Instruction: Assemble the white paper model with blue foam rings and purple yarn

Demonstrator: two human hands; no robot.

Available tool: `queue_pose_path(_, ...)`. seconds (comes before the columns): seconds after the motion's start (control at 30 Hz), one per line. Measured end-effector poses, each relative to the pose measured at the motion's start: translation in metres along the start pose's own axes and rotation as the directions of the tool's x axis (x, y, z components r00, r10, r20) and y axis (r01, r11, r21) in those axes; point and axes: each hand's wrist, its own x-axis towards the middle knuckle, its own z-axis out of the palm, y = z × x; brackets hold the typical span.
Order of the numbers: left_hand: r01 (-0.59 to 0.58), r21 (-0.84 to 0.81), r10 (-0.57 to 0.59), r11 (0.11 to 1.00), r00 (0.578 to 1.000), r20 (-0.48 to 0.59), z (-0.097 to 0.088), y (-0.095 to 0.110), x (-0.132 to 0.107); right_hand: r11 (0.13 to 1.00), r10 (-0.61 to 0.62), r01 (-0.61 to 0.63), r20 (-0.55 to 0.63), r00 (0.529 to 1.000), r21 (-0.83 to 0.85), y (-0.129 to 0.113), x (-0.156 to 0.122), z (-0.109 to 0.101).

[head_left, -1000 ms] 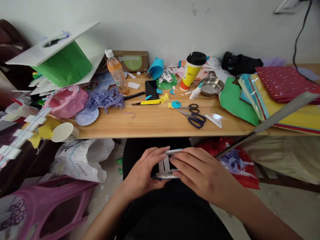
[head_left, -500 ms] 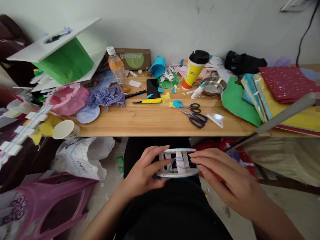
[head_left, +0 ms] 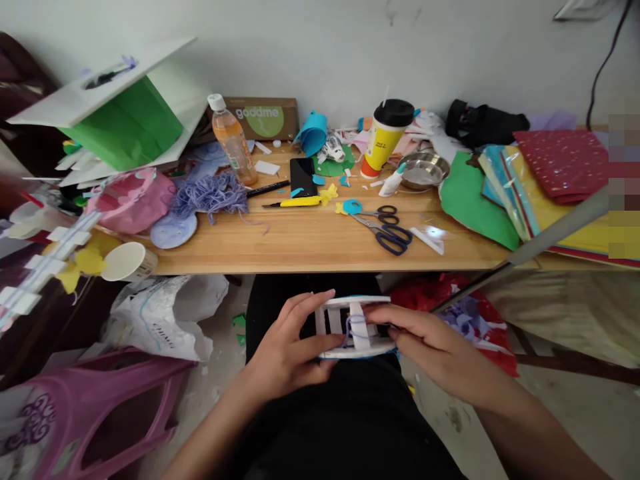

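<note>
Above my lap is a white frame (head_left: 359, 347) made of two rounded end pieces joined by white crossbars, with blue on its outer edges. Purple yarn (head_left: 356, 320) loops around one of its crossbars. My left hand (head_left: 290, 340) grips the frame from the left, fingers on the upper piece and thumb side along the lower one. At the right side, my right hand (head_left: 425, 340) reaches in between the end pieces, its fingertips pinched on a strand of the yarn. Those fingertips are partly hidden by the frame.
On the desk (head_left: 280, 247) lie scissors (head_left: 385, 233), a yellow cutter (head_left: 300, 202), a phone (head_left: 303, 177) and a purple yarn heap (head_left: 213, 197). A bottle (head_left: 233, 143) and a lidded cup (head_left: 385, 140) stand behind. A grey pole (head_left: 555, 233) slants in at right; a pink stool (head_left: 85, 400) is lower left.
My right hand has moved left and into the frame, its fingers closing on the yarn. My left hand keeps its hold. The view has shifted slightly.
</note>
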Motion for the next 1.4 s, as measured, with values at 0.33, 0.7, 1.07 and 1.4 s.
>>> queue_pose_path(0.33,0.043,0.146,-0.069,0.988,0.981,0.179,0.0,0.01,0.006,0.933,0.219,-0.237,0.094,0.971,0.27,0.003,0.006,0.008)
queue_pose_path(0.7,0.16,0.164,-0.192,0.973,0.96,0.203,0.006,0.016,0.009,0.59,0.431,-0.436,0.191,0.882,0.679,0.016,0.017,0.02)
queue_pose_path(1.07,0.206,0.136,-0.226,0.969,0.961,0.158,0.005,0.014,0.007,0.812,0.365,-0.323,0.009,0.931,0.487,0.024,0.016,0.014)
queue_pose_path(1.4,0.223,0.079,-0.235,0.972,0.954,0.189,0.005,0.01,0.001,0.987,0.158,-0.149,-0.3,0.941,0.055,0.011,0.005,0.016)
